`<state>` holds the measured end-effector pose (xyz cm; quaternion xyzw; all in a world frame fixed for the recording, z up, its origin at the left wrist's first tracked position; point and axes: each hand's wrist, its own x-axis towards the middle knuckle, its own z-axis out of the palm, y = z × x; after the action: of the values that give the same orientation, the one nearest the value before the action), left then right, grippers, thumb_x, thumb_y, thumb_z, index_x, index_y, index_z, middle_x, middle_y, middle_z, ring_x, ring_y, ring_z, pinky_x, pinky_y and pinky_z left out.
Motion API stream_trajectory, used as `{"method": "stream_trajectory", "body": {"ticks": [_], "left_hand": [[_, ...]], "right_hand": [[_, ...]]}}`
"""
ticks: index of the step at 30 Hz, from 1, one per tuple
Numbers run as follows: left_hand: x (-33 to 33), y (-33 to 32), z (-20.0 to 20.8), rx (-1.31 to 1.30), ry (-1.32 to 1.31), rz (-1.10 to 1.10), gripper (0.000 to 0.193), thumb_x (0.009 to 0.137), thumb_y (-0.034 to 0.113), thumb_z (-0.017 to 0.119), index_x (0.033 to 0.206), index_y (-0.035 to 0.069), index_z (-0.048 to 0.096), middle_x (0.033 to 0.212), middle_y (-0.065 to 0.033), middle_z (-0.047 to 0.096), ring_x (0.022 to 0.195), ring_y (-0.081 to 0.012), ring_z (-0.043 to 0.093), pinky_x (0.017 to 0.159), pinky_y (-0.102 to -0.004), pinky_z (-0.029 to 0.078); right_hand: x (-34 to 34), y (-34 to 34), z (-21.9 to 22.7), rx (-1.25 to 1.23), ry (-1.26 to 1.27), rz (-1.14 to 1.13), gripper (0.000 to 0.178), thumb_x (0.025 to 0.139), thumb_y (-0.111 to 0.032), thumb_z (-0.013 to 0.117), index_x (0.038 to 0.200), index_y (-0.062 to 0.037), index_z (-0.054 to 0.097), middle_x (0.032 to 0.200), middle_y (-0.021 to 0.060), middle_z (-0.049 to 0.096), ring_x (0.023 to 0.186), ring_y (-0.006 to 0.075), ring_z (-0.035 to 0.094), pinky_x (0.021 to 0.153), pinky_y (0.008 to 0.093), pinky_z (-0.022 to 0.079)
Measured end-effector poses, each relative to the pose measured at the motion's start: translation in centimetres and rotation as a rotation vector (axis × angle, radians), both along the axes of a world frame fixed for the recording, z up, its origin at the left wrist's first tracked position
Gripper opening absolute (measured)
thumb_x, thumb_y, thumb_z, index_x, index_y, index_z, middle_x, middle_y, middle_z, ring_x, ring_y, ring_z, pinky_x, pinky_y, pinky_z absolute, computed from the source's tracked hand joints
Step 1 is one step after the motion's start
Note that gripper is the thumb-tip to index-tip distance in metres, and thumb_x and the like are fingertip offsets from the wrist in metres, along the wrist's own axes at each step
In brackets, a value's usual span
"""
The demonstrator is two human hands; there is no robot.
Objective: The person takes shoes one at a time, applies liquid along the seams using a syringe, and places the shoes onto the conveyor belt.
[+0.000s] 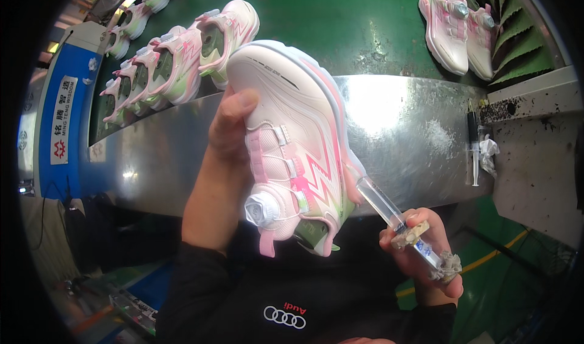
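Observation:
A pink and white sneaker (298,110) with a dial lacing knob (261,209) is held up in front of me, toe pointing away and sole edge to the right. My left hand (232,122) grips it from the left, thumb near the toe; fingertips show past the sole edge on the right. My right hand (423,253) is closed around a clear syringe (382,203) wrapped with grubby lumps of padding at its flange and plunger end. The syringe slants up to the left, its front end at the sole edge near the heel. Whether the tip touches is hidden.
Several matching sneakers (176,64) line the green surface (340,21) at the left. A pair (447,31) stands at the far right beside green flaps (520,40). Another syringe (473,146) and crumpled white tissue (488,152) lie on the metal ledge's (420,110) right end.

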<state>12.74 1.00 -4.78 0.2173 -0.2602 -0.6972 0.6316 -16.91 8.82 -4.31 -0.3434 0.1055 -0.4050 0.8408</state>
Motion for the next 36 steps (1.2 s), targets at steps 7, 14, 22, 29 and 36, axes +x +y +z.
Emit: {"method": "stream_trajectory", "body": {"ticks": [7, 14, 22, 29, 36], "left_hand": [[1.4, -0.4, -0.9, 0.014, 0.097, -0.134, 0.05, 0.078, 0.025, 0.055, 0.117, -0.006, 0.046, 0.105, -0.0185, 0.059, 0.091, -0.0258, 0.061, 0.08, -0.0355, 0.052], [2.1, -0.6, -1.6, 0.042, 0.201, -0.207, 0.051, 0.081, 0.03, 0.052, 0.118, -0.006, 0.046, 0.106, -0.0186, 0.059, 0.093, -0.0252, 0.06, 0.081, -0.0359, 0.051], [2.3, -1.2, -2.3, 0.067, 0.148, -0.139, 0.047, 0.083, 0.03, 0.052, 0.115, -0.005, 0.049, 0.104, -0.016, 0.06, 0.092, -0.0234, 0.06, 0.08, -0.035, 0.05], [1.7, -1.1, -1.7, 0.207, -0.043, 0.03, 0.045, 0.08, 0.032, 0.055, 0.111, 0.0, 0.052, 0.101, -0.013, 0.061, 0.09, -0.0226, 0.061, 0.08, -0.0358, 0.051], [1.3, 0.1, -0.7, 0.372, -0.151, 0.15, 0.048, 0.077, 0.034, 0.06, 0.114, 0.004, 0.052, 0.105, -0.0138, 0.06, 0.096, -0.0278, 0.059, 0.089, -0.0433, 0.047]], "right_hand": [[-0.4, 1.6, 0.0, 0.116, 0.009, -0.032, 0.097, 0.052, -0.051, 0.084, 0.122, 0.0002, 0.041, 0.111, 0.0143, 0.048, 0.103, 0.0291, 0.053, 0.082, 0.034, 0.041], [-1.2, 2.4, -1.2, -0.078, 0.081, -0.011, 0.104, 0.06, -0.066, 0.07, 0.126, 0.0052, 0.033, 0.106, 0.0165, 0.048, 0.099, 0.0249, 0.051, 0.083, 0.033, 0.042], [-1.6, 3.2, -1.5, 0.067, 0.025, -0.049, 0.094, 0.055, -0.053, 0.081, 0.122, 0.0001, 0.041, 0.111, 0.0143, 0.048, 0.101, 0.0276, 0.051, 0.082, 0.0329, 0.04], [-1.7, 3.3, -2.6, 0.007, 0.021, -0.046, 0.098, 0.054, -0.057, 0.08, 0.122, -0.0005, 0.039, 0.109, 0.0159, 0.047, 0.099, 0.0267, 0.05, 0.083, 0.0327, 0.04], [-1.4, 3.6, -4.4, -0.07, -0.07, -0.081, 0.107, 0.056, -0.057, 0.078, 0.127, 0.0078, 0.032, 0.111, 0.0156, 0.046, 0.102, 0.0217, 0.05, 0.088, 0.0317, 0.042]]}}
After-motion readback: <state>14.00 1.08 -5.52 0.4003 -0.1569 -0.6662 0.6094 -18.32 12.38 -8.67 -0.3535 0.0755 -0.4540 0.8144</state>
